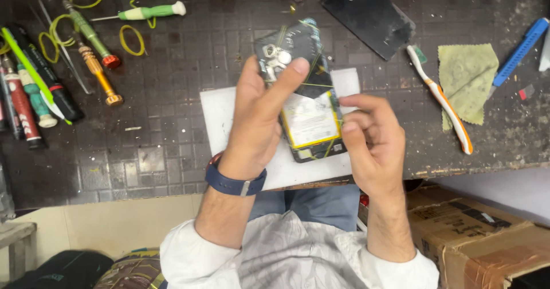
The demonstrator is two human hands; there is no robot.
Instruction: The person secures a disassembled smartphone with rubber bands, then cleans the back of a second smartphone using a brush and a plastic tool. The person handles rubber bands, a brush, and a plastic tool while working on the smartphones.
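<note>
An opened phone (306, 97) with its back off shows a white battery and a camera module, with thin yellow-green rubber bands stretched across it. My left hand (258, 117) grips its left side, thumb resting near the camera module. My right hand (369, 143) holds the lower right edge with fingers curled. The phone hovers over a white pad (220, 114) on the dark tiled worktop (172, 151).
Several screwdrivers (94, 42) and loose yellow rubber bands (130, 40) lie at the left. A black phone panel (369, 17) sits at the top. A white-orange toothbrush (444, 103), green cloth (467, 80) and blue tool (521, 48) lie right. A cardboard box (475, 237) stands below right.
</note>
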